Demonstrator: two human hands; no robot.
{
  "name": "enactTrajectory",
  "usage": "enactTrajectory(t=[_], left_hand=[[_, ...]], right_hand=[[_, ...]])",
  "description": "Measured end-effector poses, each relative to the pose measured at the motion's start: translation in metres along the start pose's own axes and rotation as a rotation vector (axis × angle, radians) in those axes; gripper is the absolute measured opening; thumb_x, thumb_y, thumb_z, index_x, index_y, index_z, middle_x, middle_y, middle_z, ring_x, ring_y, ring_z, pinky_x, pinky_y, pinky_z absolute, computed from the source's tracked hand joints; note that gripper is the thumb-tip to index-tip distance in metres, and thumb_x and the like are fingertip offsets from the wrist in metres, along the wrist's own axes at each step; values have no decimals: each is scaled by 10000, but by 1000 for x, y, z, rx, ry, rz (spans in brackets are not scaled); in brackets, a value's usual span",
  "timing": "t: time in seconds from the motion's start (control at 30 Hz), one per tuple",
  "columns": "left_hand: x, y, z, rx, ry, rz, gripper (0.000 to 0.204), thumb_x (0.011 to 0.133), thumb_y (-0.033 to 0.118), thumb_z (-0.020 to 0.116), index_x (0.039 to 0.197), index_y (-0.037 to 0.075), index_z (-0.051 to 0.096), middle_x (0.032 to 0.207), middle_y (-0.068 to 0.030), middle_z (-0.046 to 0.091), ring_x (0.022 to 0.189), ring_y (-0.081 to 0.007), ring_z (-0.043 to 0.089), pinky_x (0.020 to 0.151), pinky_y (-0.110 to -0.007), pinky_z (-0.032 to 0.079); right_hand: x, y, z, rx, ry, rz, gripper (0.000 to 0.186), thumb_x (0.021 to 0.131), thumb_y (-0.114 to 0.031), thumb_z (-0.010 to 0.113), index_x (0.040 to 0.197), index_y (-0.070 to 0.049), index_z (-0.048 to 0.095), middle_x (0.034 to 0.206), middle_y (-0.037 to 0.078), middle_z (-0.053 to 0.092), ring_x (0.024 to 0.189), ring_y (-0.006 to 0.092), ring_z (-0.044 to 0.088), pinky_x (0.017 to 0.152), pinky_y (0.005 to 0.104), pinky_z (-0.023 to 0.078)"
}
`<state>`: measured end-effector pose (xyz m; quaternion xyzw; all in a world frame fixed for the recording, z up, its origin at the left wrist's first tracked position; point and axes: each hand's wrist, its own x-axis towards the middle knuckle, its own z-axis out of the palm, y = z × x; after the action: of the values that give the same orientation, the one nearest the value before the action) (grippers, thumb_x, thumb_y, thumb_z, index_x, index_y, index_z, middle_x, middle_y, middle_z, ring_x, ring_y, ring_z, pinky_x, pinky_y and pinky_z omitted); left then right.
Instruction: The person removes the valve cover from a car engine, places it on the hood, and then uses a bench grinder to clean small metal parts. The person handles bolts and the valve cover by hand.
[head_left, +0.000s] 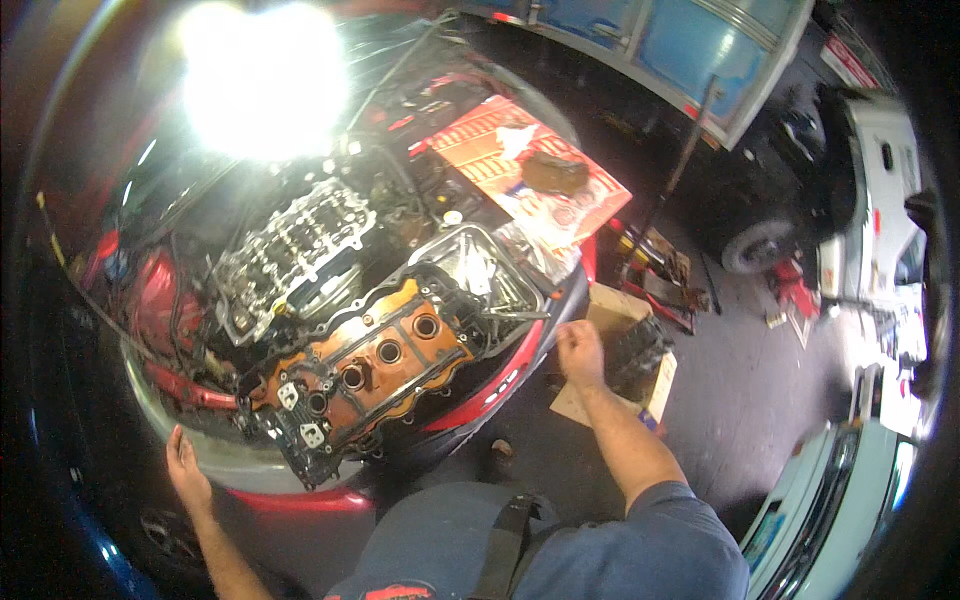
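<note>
Scalloped cover (370, 345) (perhaps plastic), curled right fingers (577, 338)

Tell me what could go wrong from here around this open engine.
The valve cover lies over the car's front edge, with the left hand and right hand both off it; a bump might knock it down. The cylinder head is uncovered, so dirt or a small part could drop in. The metal tray holds loose parts that might spill if jostled.
</note>
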<state>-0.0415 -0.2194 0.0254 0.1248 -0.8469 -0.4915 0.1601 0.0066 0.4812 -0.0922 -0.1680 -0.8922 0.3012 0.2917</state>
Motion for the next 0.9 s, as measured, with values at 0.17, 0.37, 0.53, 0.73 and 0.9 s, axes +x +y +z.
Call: enactTrajectory(t=[0.17,0.37,0.53,0.73,0.9], left_hand=[[-76,13,19,-119,34,-79,375,1033,187,493,1381,46,491,1391,-94,508,1235,-251,515,1046,-374,388],[-104,4,59,-150,80,-239,383,1040,197,486,1370,5,477,1387,-132,496,1207,-258,550,1052,-391,427],[-140,28,90,-223,188,-182,382,1042,225,482,1349,-1,496,1349,-123,521,1149,-227,565,997,-363,456],[-180,111,160,-475,514,-146,316,1051,192,451,1284,-1,543,1261,-103,575,1071,-180,583,943,-322,471],[-175,193,260,-591,354,-64,310,1047,175,457,1283,-9,539,1230,-121,590,1048,-192,605,943,-344,484]], right_hand=[[91,48,8,-180,79,-37,249,909,-238,646,1054,-37,667,1030,175,602,934,337,602,840,431,488],[150,80,25,-308,-48,70,285,897,-250,644,1104,-54,652,1000,183,608,960,346,600,874,434,483],[242,100,34,-402,52,-115,405,895,-335,638,1166,-33,634,1081,194,617,1067,354,580,931,444,478],[388,105,63,-493,46,-121,576,886,-433,631,1352,-116,514,1306,173,523,1211,375,493,1014,565,393],[423,109,77,-537,-369,-320,434,886,-319,655,1257,-97,629,1179,143,645,1173,323,562,1011,446,433]])
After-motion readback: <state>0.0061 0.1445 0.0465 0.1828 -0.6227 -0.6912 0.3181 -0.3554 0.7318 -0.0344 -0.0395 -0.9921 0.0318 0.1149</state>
